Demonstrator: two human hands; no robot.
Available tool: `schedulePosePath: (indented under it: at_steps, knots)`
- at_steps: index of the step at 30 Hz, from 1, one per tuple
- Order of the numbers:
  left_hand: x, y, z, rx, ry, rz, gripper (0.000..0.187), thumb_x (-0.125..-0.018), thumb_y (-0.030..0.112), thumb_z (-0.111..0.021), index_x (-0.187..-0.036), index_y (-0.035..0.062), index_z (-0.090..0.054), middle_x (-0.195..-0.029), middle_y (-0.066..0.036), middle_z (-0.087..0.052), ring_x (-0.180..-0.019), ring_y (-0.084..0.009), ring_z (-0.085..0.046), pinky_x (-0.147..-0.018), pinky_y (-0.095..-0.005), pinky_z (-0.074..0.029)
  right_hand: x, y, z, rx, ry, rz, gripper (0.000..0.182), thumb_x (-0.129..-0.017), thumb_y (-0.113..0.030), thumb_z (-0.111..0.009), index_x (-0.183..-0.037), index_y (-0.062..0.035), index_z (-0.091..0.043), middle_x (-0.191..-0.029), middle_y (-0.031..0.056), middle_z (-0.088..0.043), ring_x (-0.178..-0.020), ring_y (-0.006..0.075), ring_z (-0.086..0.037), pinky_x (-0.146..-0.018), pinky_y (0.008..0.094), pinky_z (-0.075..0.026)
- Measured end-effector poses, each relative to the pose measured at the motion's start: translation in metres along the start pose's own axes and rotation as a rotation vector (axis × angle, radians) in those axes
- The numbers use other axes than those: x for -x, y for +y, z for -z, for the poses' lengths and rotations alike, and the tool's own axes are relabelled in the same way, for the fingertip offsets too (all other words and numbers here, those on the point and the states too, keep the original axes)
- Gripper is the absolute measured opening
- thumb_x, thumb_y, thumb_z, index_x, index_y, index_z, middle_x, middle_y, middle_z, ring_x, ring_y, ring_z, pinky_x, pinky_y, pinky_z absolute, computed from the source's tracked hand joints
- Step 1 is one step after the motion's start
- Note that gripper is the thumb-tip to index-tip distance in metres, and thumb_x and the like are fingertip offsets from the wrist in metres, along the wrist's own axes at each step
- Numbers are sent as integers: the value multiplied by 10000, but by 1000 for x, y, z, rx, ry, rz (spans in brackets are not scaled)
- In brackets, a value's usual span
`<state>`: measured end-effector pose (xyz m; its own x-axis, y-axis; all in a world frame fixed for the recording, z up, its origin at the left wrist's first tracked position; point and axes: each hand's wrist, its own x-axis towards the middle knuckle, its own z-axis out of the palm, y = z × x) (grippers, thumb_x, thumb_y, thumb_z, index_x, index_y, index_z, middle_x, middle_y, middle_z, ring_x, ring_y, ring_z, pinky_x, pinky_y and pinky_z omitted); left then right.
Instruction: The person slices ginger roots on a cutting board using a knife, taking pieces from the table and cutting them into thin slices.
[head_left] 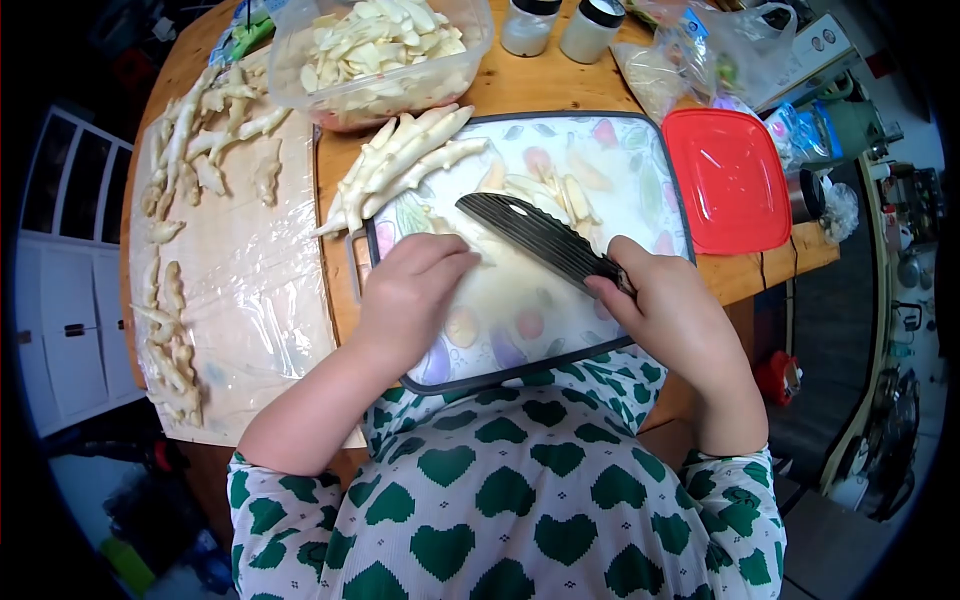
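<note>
Black ridged knife [545, 238] in the right hand's [665, 300] closed grip, cut pale slices [560, 195] just beyond the blade.

Right hand [670, 305] grips the dark knife [545, 235] over the patterned cutting board [600, 330], blade beside pale slices [570, 198]; left hand [418, 290], fingers bunched, is down at the board's left side.

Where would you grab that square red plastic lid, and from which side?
Probably by the near rim of the square red plastic lid, from the wearer's side: it lies flat, and bare wooden table fronts that edge, while the dark-rimmed, patterned white cutting board crowds its left.
</note>
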<state>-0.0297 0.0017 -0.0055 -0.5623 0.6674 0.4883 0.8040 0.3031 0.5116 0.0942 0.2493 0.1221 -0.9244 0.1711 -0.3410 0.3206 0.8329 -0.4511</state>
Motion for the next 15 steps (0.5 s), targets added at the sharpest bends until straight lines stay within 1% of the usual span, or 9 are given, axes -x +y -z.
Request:
schedulePosePath:
  at_steps: [3,6,9,12,15]
  knots:
    - [-3,6,-7,25,-9,-38,253,-813,-22,-826,-1054,53,-807,-1087,-90,-786,-977,-308,-762,-836,-398,-628,6,-7,0,23,5,60,219,-1073,-213,-692,-1045,-11,-613,-818,267,-712,-821,486,-720,-731,544,-564]
    - [-3,7,-7,5,-2,-38,246,-809,-27,-824,-1043,50,-806,-1079,-91,-784,-976,-304,-762,-838,-397,-627,9,-13,1,38,-9,59,221,-1071,-207,-691,-1045,-6,-604,-807,269,-707,-817,486,-719,-730,544,-566]
    - [-6,6,-8,-11,28,-51,242,-806,-30,-824,-1033,53,-805,-1068,-89,-781,-975,-301,-761,-838,-398,-627,10,-11,-1,33,-4,115,220,-1073,-200,-683,-1049,0,-594,-798,266,-704,-811,480,-721,-729,545,-568]
    - [-7,6,-6,-21,19,-42,230,-802,-24,-831,-1017,54,-803,-1056,-89,-776,-972,-300,-757,-834,-394,-622,8,-12,-1,66,-16,89,213,-1077,-194,-672,-1052,1,-591,-795,265,-703,-812,478,-721,-734,546,-569]
    - [-4,-1,-6,-21,42,-44,219,-805,-22,-829,-1011,45,-800,-1046,-97,-769,-975,-306,-750,-843,-395,-615,7,-9,-2,79,-2,142,212,-1081,-194,-665,-1053,3,-590,-793,261,-704,-809,476,-723,-738,543,-571]
